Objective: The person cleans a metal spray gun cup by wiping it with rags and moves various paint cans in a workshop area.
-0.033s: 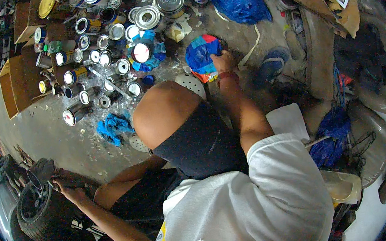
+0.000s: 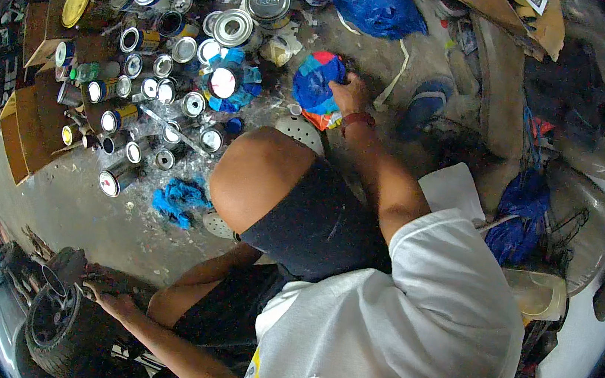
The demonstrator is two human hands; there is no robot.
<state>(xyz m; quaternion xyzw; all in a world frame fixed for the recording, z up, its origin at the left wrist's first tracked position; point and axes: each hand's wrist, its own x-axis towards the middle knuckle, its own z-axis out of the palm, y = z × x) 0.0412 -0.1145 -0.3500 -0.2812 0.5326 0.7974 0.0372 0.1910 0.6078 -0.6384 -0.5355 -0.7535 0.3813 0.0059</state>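
My right hand (image 2: 352, 96) reaches forward and grips the right edge of a round bundle of crumpled blue and red plastic (image 2: 317, 85) on the floor. My fingers curl onto its side. At the lower left, my left hand (image 2: 113, 302) is closed, with fingertips beside a dark cup-shaped thing (image 2: 58, 272) above a tire. What the left fingers hold is too dark to make out. Left of the bundle stands an open can with white contents (image 2: 223, 83), ringed by blue plastic. My bent knee (image 2: 259, 180) lies between my arms.
Several paint cans (image 2: 267, 3) crowd the floor at the upper left, with a flat stick (image 2: 175, 130) lying across some. Crumpled blue plastic (image 2: 180, 201) lies near my knee. Cardboard boxes (image 2: 32, 124) stand left. A blue bag (image 2: 383, 4) is ahead, and a tire (image 2: 52, 325) sits lower left.
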